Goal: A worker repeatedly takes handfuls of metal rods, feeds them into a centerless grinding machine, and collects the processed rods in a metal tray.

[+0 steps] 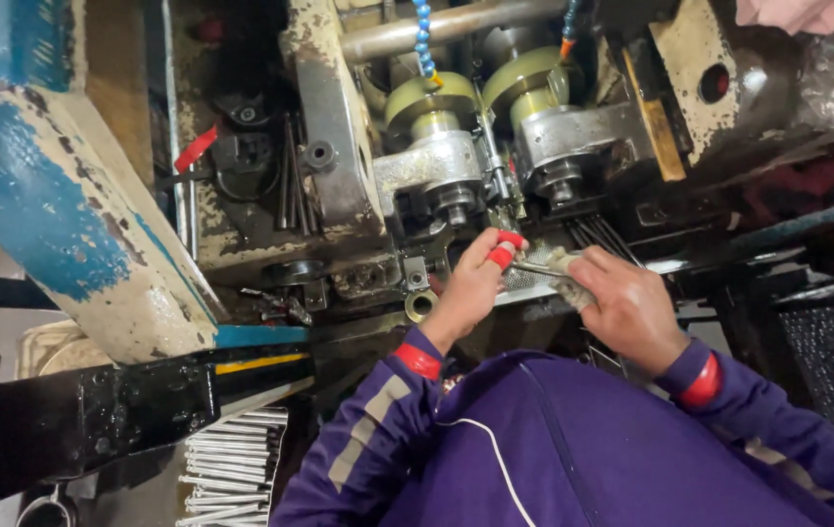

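From the head camera, looking down over the purple sleeves, both hands met just below the machine's two pale rollers. The left hand had red-taped fingertips, and its grip was pressed together, pinching one end of a thin metal rod. The right hand was closed around a grubby rag, and the rag wrapped the rod's other end.

The rod lay nearly level, its long axis running left to right between the two hands, so each hand held its own end and neither had to reach. It sat just in front of the roller gap, the rollers lying up and away from both grips, with the left hand a little the nearer to them.

Down at the lower left a stack of similar bright rods lay well apart from the hands. A blue segmented coolant hose hung over the left roller. Someone else's hand showed at the top right corner, well clear.
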